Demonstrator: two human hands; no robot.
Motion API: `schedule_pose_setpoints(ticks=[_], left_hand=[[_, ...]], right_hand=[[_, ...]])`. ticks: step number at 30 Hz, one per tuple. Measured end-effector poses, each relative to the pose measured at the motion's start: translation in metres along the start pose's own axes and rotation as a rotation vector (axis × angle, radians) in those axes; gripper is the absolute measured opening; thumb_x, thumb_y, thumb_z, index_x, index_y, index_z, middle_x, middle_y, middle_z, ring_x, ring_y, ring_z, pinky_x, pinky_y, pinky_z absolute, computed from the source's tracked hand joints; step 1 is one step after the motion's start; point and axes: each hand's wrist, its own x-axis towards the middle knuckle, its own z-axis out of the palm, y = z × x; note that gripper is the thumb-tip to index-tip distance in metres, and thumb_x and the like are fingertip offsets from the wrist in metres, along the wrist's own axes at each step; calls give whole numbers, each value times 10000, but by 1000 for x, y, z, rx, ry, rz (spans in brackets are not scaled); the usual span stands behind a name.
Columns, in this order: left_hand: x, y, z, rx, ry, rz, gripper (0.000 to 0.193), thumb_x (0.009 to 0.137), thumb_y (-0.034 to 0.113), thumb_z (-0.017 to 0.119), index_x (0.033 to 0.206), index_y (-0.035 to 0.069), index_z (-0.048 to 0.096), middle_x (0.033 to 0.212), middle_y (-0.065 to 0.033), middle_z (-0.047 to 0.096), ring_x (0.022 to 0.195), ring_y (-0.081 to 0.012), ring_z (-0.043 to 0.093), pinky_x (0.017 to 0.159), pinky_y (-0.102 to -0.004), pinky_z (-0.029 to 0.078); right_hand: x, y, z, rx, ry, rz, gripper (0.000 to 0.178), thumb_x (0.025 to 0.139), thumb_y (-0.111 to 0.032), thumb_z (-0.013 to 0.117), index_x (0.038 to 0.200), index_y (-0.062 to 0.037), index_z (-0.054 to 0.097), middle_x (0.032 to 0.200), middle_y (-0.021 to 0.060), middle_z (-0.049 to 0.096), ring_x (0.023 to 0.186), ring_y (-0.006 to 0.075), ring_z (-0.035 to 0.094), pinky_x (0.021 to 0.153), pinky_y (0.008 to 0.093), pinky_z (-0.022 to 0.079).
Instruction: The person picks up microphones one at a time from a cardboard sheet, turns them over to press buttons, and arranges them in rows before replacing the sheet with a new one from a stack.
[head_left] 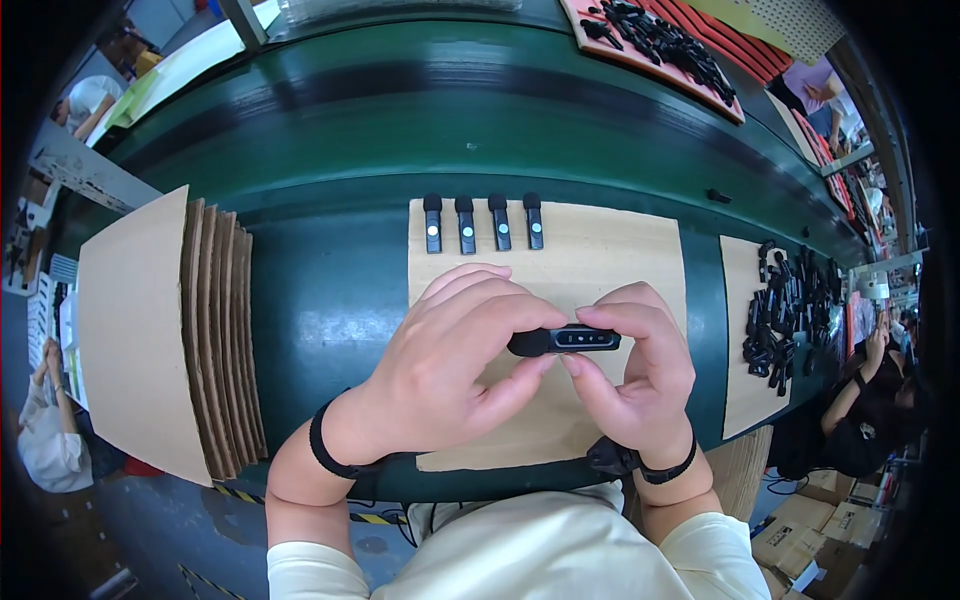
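Note:
Between both hands I hold a small black clip-on wireless microphone with a dark foam tip, level above a cardboard sheet. My left hand pinches it at the foam end between thumb and forefinger. The body end is gripped by thumb and forefinger of my right hand. Its upturned face has a slot with small metallic contacts. Beyond my hands, several like microphones lie in a row along the sheet's far edge, foam tips pointing away, each with a pale round dot.
At the left stands a row of upright cardboard sheets. Many black parts are heaped on another cardboard sheet at the right. A pink tray of black pieces lies across the green conveyor. Other people sit at both sides.

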Motion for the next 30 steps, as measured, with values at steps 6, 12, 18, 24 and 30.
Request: schedule_pose_setpoints(ticks=[6, 12, 18, 24, 30], left_hand=[[0, 0, 1, 30, -11, 25, 337, 709, 4, 754, 1033, 16, 663, 935, -105, 686, 851, -283, 657, 969, -485, 476], [-2, 1, 1, 17, 4, 5, 323, 717, 16, 752, 1029, 24, 669, 928, -102, 690, 839, -276, 659, 972, -488, 474], [0, -1, -3, 10, -5, 48, 324, 721, 25, 739, 1036, 27, 665, 941, -102, 689, 854, -274, 660, 980, -480, 463], [1, -2, 3, -2, -14, 35, 335, 698, 1, 717, 1026, 32, 653, 975, -102, 685, 892, -286, 655, 991, -474, 447], [-1, -4, 8, -25, -32, 16, 348, 681, -14, 708, 1018, 37, 639, 1011, -102, 684, 950, -292, 652, 1006, -478, 433]], right_hand=[[-1, 0, 1, -25, 18, -5, 367, 665, 46, 782, 997, -1, 632, 853, 129, 644, 750, 264, 601, 669, 329, 478], [-4, 1, 2, 5, 13, -12, 358, 673, 56, 774, 997, -3, 634, 870, 124, 634, 759, 255, 600, 676, 324, 483], [-8, 7, 1, 281, -32, 111, 319, 741, 45, 736, 1019, 5, 585, 981, 134, 570, 861, 194, 560, 766, 285, 472], [-4, 2, -2, 342, -18, 68, 337, 718, 52, 753, 1029, 2, 633, 1011, 135, 605, 885, 215, 595, 760, 309, 498], [2, -6, -2, 203, -63, -29, 357, 720, 11, 783, 1049, 4, 645, 989, 132, 616, 862, 231, 596, 743, 312, 500]])
